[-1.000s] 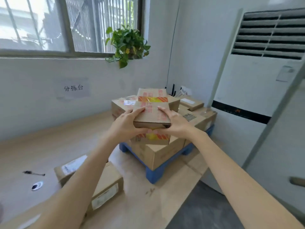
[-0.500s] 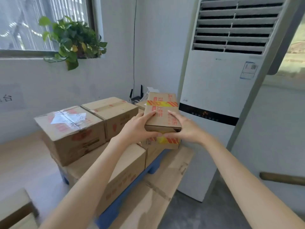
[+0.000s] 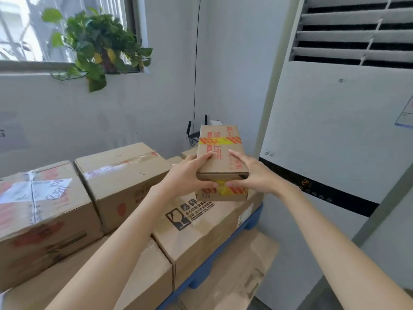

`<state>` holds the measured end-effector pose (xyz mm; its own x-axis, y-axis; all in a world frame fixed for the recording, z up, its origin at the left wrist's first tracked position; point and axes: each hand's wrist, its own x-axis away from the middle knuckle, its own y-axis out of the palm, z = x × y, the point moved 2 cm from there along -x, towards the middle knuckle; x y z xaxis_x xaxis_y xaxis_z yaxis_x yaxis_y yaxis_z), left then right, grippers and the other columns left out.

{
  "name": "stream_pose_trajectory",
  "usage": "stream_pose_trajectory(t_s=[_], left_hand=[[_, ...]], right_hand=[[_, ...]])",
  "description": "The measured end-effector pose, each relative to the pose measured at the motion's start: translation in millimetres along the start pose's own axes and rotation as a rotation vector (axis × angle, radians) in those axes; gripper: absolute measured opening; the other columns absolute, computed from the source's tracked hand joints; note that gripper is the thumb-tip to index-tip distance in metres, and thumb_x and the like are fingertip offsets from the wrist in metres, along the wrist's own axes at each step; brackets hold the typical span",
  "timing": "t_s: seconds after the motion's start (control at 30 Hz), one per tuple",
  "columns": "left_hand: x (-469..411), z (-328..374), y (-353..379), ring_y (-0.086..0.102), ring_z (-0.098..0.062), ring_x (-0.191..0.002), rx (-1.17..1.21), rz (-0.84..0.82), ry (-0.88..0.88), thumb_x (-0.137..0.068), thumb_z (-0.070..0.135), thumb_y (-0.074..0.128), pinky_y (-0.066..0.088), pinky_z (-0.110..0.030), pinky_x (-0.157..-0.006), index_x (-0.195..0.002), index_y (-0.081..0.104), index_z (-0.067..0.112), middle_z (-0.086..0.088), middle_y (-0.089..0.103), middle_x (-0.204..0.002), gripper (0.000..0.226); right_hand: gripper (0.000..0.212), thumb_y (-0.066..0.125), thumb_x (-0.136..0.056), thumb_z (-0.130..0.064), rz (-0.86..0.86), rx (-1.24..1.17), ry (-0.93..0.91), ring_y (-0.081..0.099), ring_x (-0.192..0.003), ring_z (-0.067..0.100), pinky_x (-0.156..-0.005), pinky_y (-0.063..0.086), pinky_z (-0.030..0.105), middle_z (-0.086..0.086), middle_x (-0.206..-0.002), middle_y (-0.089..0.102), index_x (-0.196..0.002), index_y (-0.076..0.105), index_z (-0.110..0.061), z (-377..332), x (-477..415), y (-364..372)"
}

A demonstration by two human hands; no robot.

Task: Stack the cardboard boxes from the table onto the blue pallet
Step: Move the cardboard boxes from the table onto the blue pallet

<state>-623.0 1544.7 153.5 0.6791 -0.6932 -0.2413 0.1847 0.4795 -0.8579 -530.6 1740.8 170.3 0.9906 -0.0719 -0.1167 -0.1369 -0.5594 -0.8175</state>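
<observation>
A small flat cardboard box (image 3: 220, 151) with red and yellow tape is held in the air by both hands. My left hand (image 3: 190, 175) grips its left near corner and my right hand (image 3: 252, 175) grips its right near corner, thumbs meeting under the front edge. The near flap hangs open. Right below it lies a large box (image 3: 201, 224) printed with a fragile mark, one of several boxes stacked on the blue pallet (image 3: 250, 222). Whether the small box touches that one I cannot tell.
Two taller boxes (image 3: 120, 182) (image 3: 40, 218) stand on the stack at the left. A white standing air conditioner (image 3: 335, 121) rises close on the right. Flattened cardboard (image 3: 241, 274) covers the floor beside the pallet. A potted plant (image 3: 98, 45) sits on the window sill.
I have come closer to the pallet and the view has swung right. The small box, held in both hands throughout, now sits over the pallet's right-hand box.
</observation>
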Motion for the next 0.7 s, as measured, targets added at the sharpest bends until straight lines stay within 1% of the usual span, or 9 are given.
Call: stream_pose_trajectory(t_s=[0.07, 0.17, 0.23, 0.37, 0.43, 0.5, 0.53, 0.6, 0.7], left_hand=[[-17, -9, 4, 0.042, -0.022, -0.127, -0.003, 0.007, -0.046, -0.076, 0.06, 0.067, 0.041, -0.042, -0.104, -0.15, 0.016, 0.041, 0.0, 0.035, -0.147, 0.091], [-42, -25, 8, 0.041, -0.023, -0.13, -0.008, 0.011, -0.125, -0.076, 0.059, 0.067, 0.039, -0.044, -0.106, -0.15, 0.018, 0.039, 0.0, 0.036, -0.148, 0.09], [-57, -40, 10, 0.041, -0.024, -0.131, -0.003, 0.027, -0.2, -0.075, 0.061, 0.068, 0.038, -0.047, -0.106, -0.149, 0.02, 0.039, -0.001, 0.038, -0.149, 0.091], [-80, -61, 13, 0.039, -0.023, -0.131, -0.012, 0.103, -0.331, -0.072, 0.061, 0.07, 0.038, -0.046, -0.106, -0.149, 0.023, 0.037, 0.0, 0.04, -0.148, 0.093], [-87, -67, 16, 0.033, -0.024, -0.135, -0.078, 0.109, -0.38, -0.074, 0.057, 0.071, 0.032, -0.046, -0.109, -0.15, 0.022, 0.032, -0.001, 0.038, -0.149, 0.093], [-90, -73, 18, 0.023, -0.026, -0.139, -0.116, 0.125, -0.44, -0.075, 0.052, 0.072, 0.024, -0.046, -0.112, -0.149, 0.024, 0.03, -0.001, 0.035, -0.151, 0.091], [-90, -76, 19, 0.02, -0.025, -0.141, -0.133, 0.132, -0.471, -0.075, 0.051, 0.073, 0.022, -0.046, -0.113, -0.148, 0.025, 0.03, -0.001, 0.033, -0.151, 0.09], [-90, -82, 21, 0.016, -0.025, -0.143, -0.196, 0.131, -0.525, -0.073, 0.052, 0.074, 0.02, -0.047, -0.114, -0.147, 0.028, 0.03, -0.002, 0.034, -0.151, 0.09], [-92, -90, 24, 0.016, -0.024, -0.142, -0.281, 0.127, -0.591, -0.073, 0.055, 0.072, 0.021, -0.047, -0.113, -0.146, 0.028, 0.029, -0.002, 0.037, -0.149, 0.089]], right_hand=[[0.098, 0.077, -0.074, -0.049, -0.048, -0.013, -0.028, 0.037, -0.132, 0.018, -0.111, 0.034, 0.04, 0.001, -0.144, 0.035, -0.152, 0.017, -0.041, 14, -27, -1], [0.097, 0.077, -0.073, -0.053, -0.123, -0.022, -0.09, 0.036, -0.133, 0.021, -0.11, 0.036, 0.046, 0.001, -0.147, 0.031, -0.15, 0.017, -0.048, 36, -73, 0], [0.096, 0.076, -0.073, -0.055, -0.167, -0.006, -0.14, 0.036, -0.134, 0.021, -0.11, 0.037, 0.046, 0.0, -0.148, 0.03, -0.15, 0.017, -0.048, 47, -106, 2], [0.101, 0.067, -0.063, -0.075, -0.237, 0.055, -0.255, 0.038, -0.131, 0.022, -0.108, 0.038, 0.047, 0.001, -0.145, 0.034, -0.147, 0.014, -0.055, 64, -168, 9], [0.099, 0.071, -0.068, -0.067, -0.276, 0.027, -0.306, 0.037, -0.131, 0.021, -0.109, 0.035, 0.04, 0.0, -0.144, 0.034, -0.149, 0.015, -0.051, 72, -191, 16], [0.095, 0.074, -0.075, -0.054, -0.308, 0.001, -0.377, 0.034, -0.132, 0.018, -0.103, 0.033, 0.032, -0.002, -0.146, 0.034, -0.151, 0.018, -0.044, 76, -209, 26], [0.094, 0.075, -0.076, -0.05, -0.328, -0.027, -0.406, 0.033, -0.133, 0.017, -0.103, 0.033, 0.031, -0.003, -0.147, 0.034, -0.151, 0.018, -0.042, 77, -216, 32], [0.095, 0.077, -0.076, -0.046, -0.37, -0.1, -0.44, 0.032, -0.134, 0.018, -0.11, 0.032, 0.035, 0.0, -0.146, 0.034, -0.151, 0.02, -0.041, 79, -228, 46], [0.095, 0.078, -0.075, -0.047, -0.422, -0.175, -0.464, 0.032, -0.132, 0.017, -0.112, 0.032, 0.041, -0.001, -0.142, 0.034, -0.151, 0.021, -0.043, 85, -246, 66]])
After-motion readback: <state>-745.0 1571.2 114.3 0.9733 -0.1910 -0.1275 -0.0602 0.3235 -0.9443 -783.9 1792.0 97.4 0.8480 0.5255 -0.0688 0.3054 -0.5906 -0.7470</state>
